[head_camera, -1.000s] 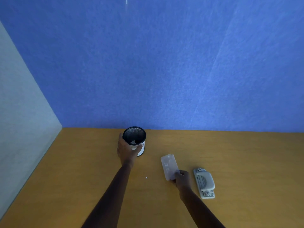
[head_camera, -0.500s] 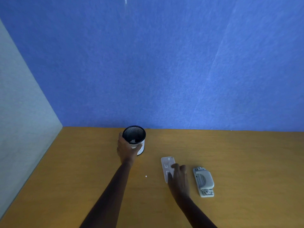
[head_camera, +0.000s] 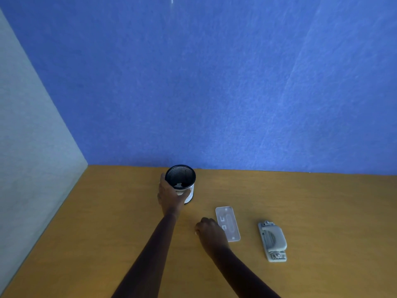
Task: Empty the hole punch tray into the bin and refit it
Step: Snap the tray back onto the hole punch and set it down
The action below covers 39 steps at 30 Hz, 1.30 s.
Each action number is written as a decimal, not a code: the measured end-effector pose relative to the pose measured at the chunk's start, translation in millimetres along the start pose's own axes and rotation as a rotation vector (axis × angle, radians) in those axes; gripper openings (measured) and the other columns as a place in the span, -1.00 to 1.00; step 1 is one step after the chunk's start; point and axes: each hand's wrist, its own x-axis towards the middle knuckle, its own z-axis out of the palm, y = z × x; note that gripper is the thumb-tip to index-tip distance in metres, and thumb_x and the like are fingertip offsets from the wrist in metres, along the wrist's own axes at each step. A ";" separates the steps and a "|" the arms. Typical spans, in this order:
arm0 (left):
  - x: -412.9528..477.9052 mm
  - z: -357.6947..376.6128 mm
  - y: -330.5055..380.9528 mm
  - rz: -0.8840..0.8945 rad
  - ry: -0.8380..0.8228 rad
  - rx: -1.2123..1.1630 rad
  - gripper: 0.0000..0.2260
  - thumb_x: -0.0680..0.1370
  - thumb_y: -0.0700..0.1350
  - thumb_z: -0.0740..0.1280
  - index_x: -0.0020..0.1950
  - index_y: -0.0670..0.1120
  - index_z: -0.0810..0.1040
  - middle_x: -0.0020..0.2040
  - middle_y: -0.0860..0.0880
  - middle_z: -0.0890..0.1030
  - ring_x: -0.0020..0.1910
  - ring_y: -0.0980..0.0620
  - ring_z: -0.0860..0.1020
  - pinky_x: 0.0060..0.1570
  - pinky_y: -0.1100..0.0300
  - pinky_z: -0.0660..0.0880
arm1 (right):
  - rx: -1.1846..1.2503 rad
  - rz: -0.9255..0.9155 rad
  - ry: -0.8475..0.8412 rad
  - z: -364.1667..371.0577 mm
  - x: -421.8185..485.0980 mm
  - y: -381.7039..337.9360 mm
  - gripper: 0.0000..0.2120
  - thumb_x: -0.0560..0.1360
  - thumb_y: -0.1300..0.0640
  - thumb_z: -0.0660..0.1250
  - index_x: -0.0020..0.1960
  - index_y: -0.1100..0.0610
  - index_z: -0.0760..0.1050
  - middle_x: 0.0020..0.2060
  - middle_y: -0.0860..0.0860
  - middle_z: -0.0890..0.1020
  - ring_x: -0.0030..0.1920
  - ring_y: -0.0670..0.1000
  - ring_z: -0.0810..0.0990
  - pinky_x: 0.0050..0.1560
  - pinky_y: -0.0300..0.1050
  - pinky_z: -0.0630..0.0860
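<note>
A black mesh bin (head_camera: 182, 177) with a white label stands near the back of the wooden table; some pale scraps lie at its bottom. My left hand (head_camera: 169, 195) is wrapped around its near side. The clear plastic tray (head_camera: 228, 224) lies flat on the table, apart from the grey hole punch (head_camera: 273, 240) to its right. My right hand (head_camera: 211, 235) rests on the table just left of the tray, not touching it. Its fingers are bunched together, and a tiny white paper speck (head_camera: 196, 233) shows at the fingertips.
The wooden table (head_camera: 322, 211) meets a blue felt partition (head_camera: 214, 93) at the back and a grey panel (head_camera: 32, 147) on the left. Bare wood stretches to the right of the hole punch and in front of the bin.
My right hand let go of the tray, leaving it flat on the table, and moved left to where a white speck lay. The left hand has stayed on the bin.
</note>
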 end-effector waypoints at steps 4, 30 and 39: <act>-0.7 0.2 -0.5 0.007 0.002 -0.002 -0.11 0.33 -0.16 0.53 0.49 -0.23 0.06 0.44 -0.22 0.32 0.43 -0.19 0.29 0.40 -0.16 0.27 | -0.062 -0.038 -0.020 0.6 2.0 -1.1 -0.76 0.57 0.22 0.15 0.18 0.24 0.48 0.15 0.16 0.56 0.15 0.06 0.52 0.13 -0.09 0.50; -1.1 0.8 -0.1 0.042 0.019 -0.030 -0.13 0.31 -0.17 0.54 0.47 -0.26 0.12 0.41 -0.23 0.37 0.39 -0.19 0.34 0.35 -0.15 0.32 | 0.480 0.123 0.331 -90.6 89.3 -27.0 -0.80 0.51 0.25 0.21 -0.01 0.35 0.55 0.00 0.27 0.60 0.00 0.19 0.57 -0.03 -0.05 0.46; -2.4 -0.2 0.7 0.006 0.018 -0.030 -0.13 0.31 -0.18 0.54 0.47 -0.28 0.12 0.40 -0.25 0.38 0.39 -0.20 0.34 0.35 -0.14 0.32 | 0.572 0.178 0.333 -89.4 90.0 -24.7 -0.87 0.44 0.26 0.34 -0.11 0.33 0.59 -0.10 0.23 0.68 -0.07 0.14 0.63 -0.16 -0.18 0.43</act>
